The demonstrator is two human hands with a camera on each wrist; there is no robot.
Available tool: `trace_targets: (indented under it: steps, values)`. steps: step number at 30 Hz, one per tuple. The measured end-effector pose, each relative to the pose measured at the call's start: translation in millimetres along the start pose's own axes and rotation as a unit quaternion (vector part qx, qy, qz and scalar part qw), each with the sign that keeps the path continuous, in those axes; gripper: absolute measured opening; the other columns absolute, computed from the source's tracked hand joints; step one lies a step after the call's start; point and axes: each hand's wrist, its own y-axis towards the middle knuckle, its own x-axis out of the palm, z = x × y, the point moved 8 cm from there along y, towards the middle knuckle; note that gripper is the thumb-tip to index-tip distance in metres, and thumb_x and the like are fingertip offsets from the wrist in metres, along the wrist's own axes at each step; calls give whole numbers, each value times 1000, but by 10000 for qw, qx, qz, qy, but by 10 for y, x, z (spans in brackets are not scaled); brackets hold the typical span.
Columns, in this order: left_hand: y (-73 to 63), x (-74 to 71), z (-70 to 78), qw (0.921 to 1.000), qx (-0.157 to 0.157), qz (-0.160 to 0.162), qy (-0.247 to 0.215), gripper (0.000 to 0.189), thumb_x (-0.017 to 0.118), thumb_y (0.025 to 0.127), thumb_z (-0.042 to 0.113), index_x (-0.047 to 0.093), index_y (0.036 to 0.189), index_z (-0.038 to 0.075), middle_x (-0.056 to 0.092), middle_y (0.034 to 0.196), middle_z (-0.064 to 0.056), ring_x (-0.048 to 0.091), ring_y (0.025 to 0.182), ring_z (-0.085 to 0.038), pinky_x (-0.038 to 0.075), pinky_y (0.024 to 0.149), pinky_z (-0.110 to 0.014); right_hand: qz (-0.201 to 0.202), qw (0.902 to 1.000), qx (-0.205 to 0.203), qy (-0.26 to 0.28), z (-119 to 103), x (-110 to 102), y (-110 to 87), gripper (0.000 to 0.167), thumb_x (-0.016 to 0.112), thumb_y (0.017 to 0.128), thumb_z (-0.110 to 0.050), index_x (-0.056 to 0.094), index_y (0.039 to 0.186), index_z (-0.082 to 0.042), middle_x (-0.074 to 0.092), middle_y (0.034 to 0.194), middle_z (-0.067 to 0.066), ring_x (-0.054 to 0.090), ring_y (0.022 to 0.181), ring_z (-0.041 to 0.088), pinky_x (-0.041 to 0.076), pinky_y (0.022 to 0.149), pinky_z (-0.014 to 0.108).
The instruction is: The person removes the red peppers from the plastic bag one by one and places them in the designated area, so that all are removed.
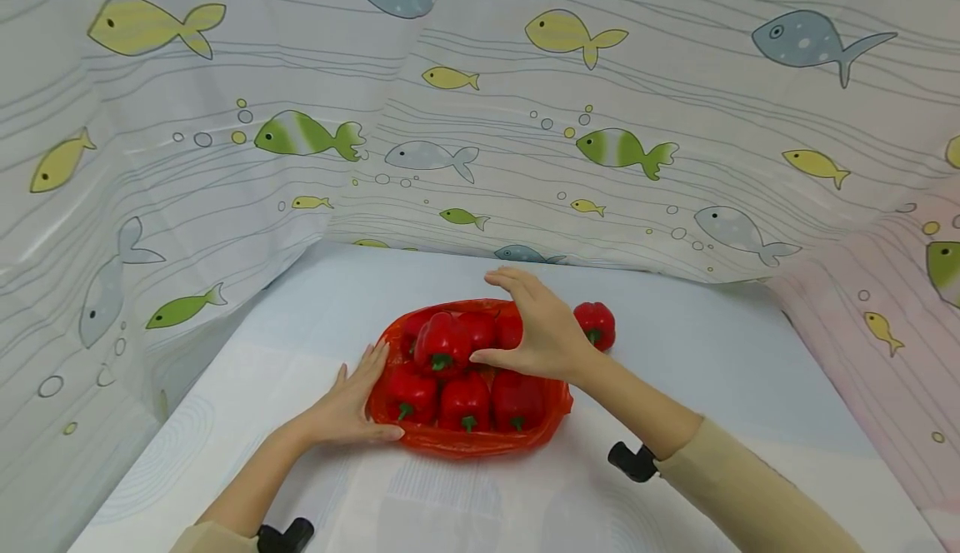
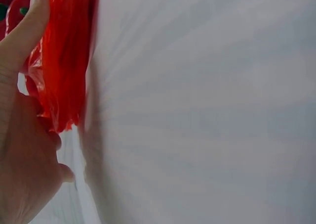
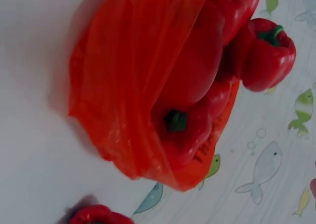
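Note:
A red plastic bag (image 1: 468, 443), rolled open at the top, holds several red bell peppers with green stems. One bell pepper (image 1: 441, 338) sits on top of the others, near the bag's left-middle. My left hand (image 1: 341, 411) rests against the bag's left side, fingers spread along it and thumb at its front-left edge; the left wrist view shows this hand (image 2: 24, 159) beside the bag (image 2: 69, 61). Over the bag's right part, my right hand (image 1: 551, 332) is held in a wide C shape with nothing in it. Its thumb tip is close to the top pepper's right side.
Another red bell pepper (image 1: 597, 320) lies on the white table cover (image 1: 697, 345), just behind the right wrist and right of the bag. A fish-patterned curtain (image 1: 495, 120) encloses the back and sides. Black wrist mounts (image 1: 632, 461) show at both forearms.

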Motion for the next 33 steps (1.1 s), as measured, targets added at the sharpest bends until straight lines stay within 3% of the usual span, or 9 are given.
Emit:
trace_targets:
  steps: [8,12,19,25,33]
  values:
    - [8,-4,-3,10000,-11,-15,-27,122,76,71,56,10,151,-6,6,159,-22,1,144,-44,-3,102,-74,-208,9997,-125,61,-174,150,102,91,79,69,-56,44,139,-11,46,141,5,43,130,16,49,94,41]
    - [15,-5,-1,10000,-14,-46,-48,122,76,71,56,9,151,-6,6,159,-22,1,144,-44,-3,102,-74,-601,9978,244,93,-168,284,148,90,76,70,-61,43,141,-14,46,141,1,46,126,15,51,91,39]
    - [23,12,-15,9999,-18,-60,-84,121,76,71,56,10,151,-6,7,159,-21,0,144,-43,-4,102,-74,-1228,9856,1101,376,-69,486,247,88,70,72,-67,43,141,-18,47,140,0,49,122,16,51,88,42]
    - [33,35,-27,9999,-18,-93,-96,121,75,72,58,9,152,-4,7,159,-20,-1,144,-42,-4,102,-74,-1405,9786,1381,591,19,596,315,84,71,74,-63,45,140,-18,49,139,-1,52,118,19,51,88,42]
    - [31,29,-35,10000,55,-27,-40,120,76,72,56,10,151,-6,8,159,-22,0,144,-44,-3,101,-75,-1957,9613,1738,856,122,833,362,87,70,73,-66,47,139,-14,55,133,1,55,113,16,51,89,40]
